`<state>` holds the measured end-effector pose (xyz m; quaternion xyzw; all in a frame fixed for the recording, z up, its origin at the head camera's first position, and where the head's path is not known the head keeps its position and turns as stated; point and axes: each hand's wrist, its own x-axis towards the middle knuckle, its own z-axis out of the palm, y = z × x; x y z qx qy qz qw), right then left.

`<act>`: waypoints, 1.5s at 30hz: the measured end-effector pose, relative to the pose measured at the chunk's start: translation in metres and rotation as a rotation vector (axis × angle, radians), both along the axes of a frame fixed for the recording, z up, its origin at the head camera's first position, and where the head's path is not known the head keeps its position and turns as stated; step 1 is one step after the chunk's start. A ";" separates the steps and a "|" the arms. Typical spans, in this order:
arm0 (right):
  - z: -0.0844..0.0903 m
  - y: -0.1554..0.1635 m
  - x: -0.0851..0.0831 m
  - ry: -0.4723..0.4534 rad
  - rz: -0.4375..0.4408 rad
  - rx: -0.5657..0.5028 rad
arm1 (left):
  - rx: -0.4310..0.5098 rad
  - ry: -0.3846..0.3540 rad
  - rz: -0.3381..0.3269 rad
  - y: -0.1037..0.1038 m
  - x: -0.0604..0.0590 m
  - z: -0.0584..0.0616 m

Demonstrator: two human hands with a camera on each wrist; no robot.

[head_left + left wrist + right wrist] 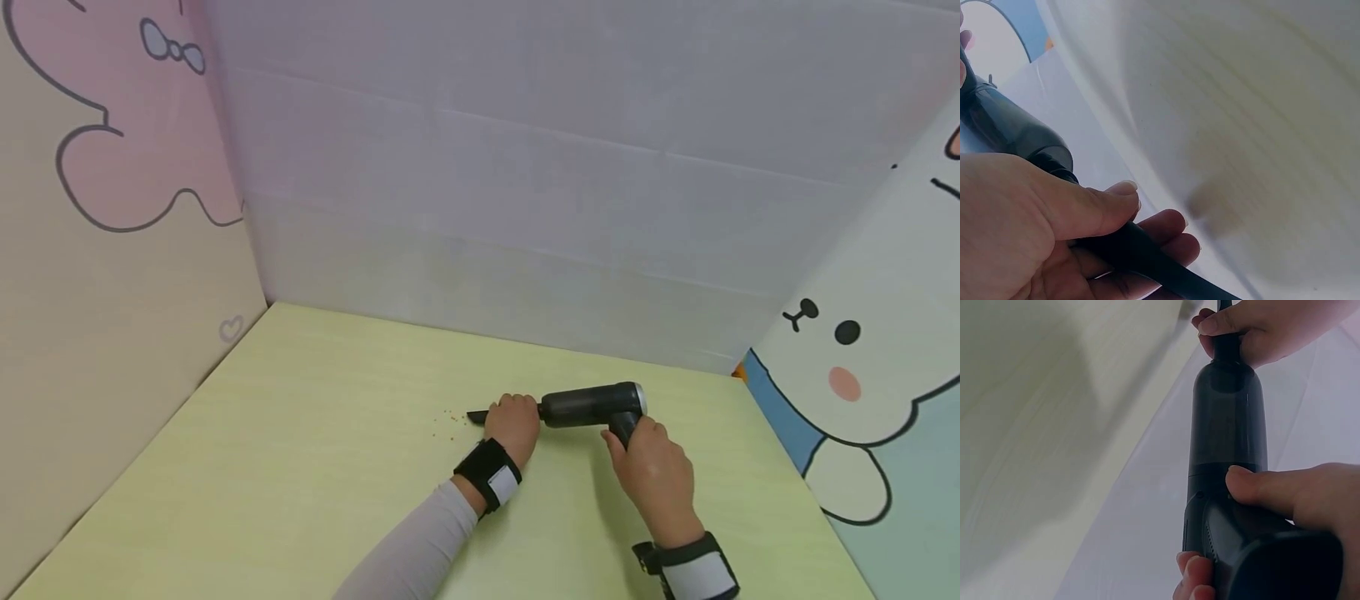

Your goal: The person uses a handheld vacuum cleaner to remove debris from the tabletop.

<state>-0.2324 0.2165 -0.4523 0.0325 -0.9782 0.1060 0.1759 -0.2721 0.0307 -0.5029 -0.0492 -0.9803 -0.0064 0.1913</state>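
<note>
A black handheld vacuum [592,406] lies low over the pale yellow-green table [315,450], its narrow nozzle [477,415] pointing left. My right hand [651,471] grips its handle [1260,550], thumb across the top. My left hand [513,425] holds the nozzle [1141,250] where it joins the dark body [1010,128], thumb and fingers curled round it. In the right wrist view the left hand [1266,328] wraps the far end of the vacuum body [1227,419]. Small orange crumbs [448,421] lie on the table just left of the nozzle tip.
Padded walls enclose the table: a pink cartoon panel [112,167] on the left, a pale lilac panel [570,183] at the back, a white bear panel [862,358] on the right. Both wrists wear black straps.
</note>
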 end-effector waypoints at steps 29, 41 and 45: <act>-0.001 -0.007 0.003 0.047 0.052 0.024 | 0.037 -0.002 0.044 -0.006 0.004 -0.005; -0.002 -0.008 0.009 0.086 0.095 0.041 | 0.072 0.020 0.054 -0.010 0.020 0.002; -0.001 -0.008 0.011 0.063 0.096 0.042 | 0.078 0.031 0.061 -0.010 0.023 0.001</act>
